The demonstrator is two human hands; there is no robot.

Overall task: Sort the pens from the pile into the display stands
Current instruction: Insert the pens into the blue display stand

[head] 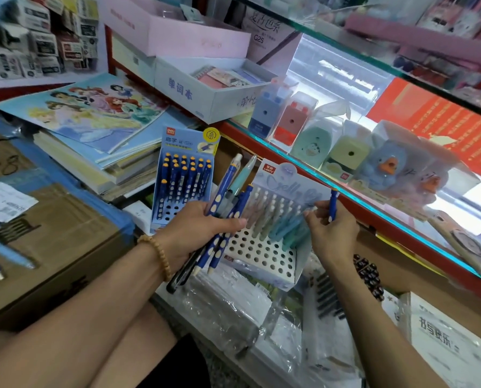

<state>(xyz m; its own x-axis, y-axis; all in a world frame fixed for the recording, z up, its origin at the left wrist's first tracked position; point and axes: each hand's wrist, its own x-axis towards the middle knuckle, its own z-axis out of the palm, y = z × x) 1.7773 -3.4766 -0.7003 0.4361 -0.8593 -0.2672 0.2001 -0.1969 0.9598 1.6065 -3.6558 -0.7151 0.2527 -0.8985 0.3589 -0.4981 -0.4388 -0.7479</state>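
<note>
My left hand [203, 231] grips a bunch of pens [229, 191]: several dark blue ones with pale dots, a teal one and a black one, fanned upward. My right hand [330, 231] pinches a single blue pen [332, 204], held upright over the right side of the white display stand [261, 253], which has a perforated base and rows of pastel pens standing in it. Behind and to the left stands the blue display stand [182, 177], holding several dark blue pens with yellow tips.
A glass counter [373, 208] with a red edge runs along the right, with pencil sharpeners and duck toys inside. Stacked notebooks [99, 141] and a cardboard box [52, 242] lie left. Plastic-wrapped packs [233, 312] sit below the stands. Loose pens [7, 256] rest at far left.
</note>
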